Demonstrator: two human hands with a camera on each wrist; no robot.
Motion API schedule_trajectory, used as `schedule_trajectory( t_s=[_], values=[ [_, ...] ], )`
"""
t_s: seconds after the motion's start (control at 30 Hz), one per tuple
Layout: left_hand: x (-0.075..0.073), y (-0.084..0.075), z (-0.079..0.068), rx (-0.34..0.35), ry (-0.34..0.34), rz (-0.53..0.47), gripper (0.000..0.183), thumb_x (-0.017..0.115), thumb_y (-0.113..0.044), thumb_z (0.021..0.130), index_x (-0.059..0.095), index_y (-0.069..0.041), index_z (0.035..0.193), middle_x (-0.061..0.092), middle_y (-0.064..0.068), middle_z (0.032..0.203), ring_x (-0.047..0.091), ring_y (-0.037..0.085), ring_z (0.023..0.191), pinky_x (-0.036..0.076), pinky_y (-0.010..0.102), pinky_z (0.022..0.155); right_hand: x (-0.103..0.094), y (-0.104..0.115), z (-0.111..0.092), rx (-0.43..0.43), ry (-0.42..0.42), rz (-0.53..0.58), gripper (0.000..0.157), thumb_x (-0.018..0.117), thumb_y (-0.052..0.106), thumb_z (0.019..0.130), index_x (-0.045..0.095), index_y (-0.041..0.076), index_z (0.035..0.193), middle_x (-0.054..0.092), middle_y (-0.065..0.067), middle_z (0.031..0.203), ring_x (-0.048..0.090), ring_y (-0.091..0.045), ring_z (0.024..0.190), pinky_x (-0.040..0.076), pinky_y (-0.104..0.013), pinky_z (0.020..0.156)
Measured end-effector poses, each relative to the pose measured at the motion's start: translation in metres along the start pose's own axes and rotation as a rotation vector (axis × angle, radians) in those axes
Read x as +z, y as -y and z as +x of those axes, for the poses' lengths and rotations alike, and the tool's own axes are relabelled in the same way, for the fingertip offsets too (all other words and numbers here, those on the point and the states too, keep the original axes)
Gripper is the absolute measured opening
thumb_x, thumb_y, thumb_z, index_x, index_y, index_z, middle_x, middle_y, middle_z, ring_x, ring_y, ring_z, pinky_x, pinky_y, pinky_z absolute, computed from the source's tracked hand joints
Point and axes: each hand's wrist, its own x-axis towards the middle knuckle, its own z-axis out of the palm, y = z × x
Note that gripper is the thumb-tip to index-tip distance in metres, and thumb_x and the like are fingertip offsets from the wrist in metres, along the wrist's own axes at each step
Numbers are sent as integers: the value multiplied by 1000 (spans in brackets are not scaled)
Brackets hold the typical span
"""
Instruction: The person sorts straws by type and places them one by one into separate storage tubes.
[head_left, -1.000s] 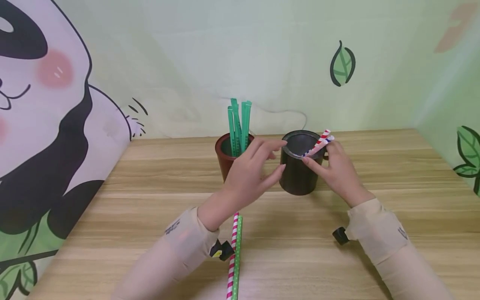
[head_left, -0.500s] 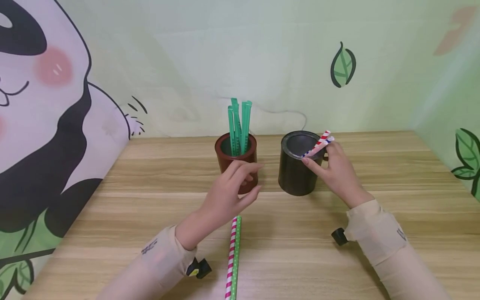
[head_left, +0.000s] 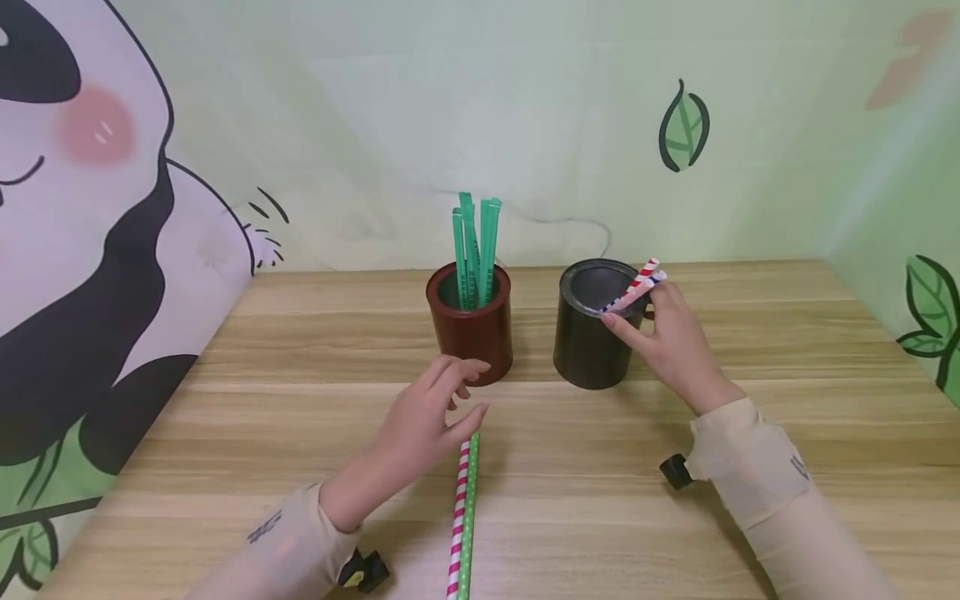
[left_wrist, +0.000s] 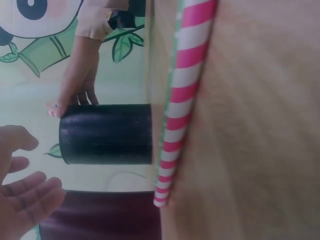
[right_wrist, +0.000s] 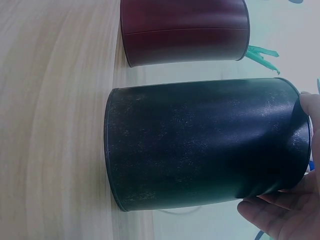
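Observation:
My right hand [head_left: 678, 354] grips the black mug [head_left: 592, 354] at its rim, thumb on the near side and fingers by the handle. Paper straws lean out of this mug beside the hand, one red-and-white striped straw [head_left: 645, 273] and one pale straw [head_left: 637, 293] with blue marks. With nothing in it, my left hand [head_left: 412, 421] hovers over the table, fingers apart and slightly bent. Below that hand, a pink-and-white striped straw [head_left: 456, 525] lies alongside a green dotted straw [head_left: 468, 517]. In the right wrist view the mug's wall [right_wrist: 200, 145] hides most of the straws.
Left of the mug stands a dark red cup [head_left: 472, 333] holding several green paper-wrapped sticks [head_left: 491, 246]. Both vessels are near the back of the wooden table [head_left: 570, 517], in front of a pale green wall [head_left: 465, 108] with panda and leaf pictures.
My left hand has moved away from the black mug, left and toward me, and is now above the loose straws. The right hand has kept its place at the mug.

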Motion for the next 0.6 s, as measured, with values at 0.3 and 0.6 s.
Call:
schedule_trajectory(
  t_s=[0.3, 0.6],
  values=[
    [0, 5, -19, -241, 138, -27, 40, 74, -12, 82, 57, -10, 118, 60, 5, 99, 58, 11, 78, 49, 18, 61, 1, -1, 0, -5, -10, 2, 69, 64, 38, 91, 38, -3, 139, 42, -25, 138, 50, -39, 118, 47, -56, 97],
    [3, 7, -34, -396, 246, -127, 39, 73, -4, 80, 58, -6, 115, 60, 7, 94, 59, 11, 77, 51, 20, 65, 0, -1, 1, 17, 7, -20, 71, 63, 40, 91, 36, -3, 141, 40, -25, 140, 50, -41, 119, 46, -56, 98]
  ],
)
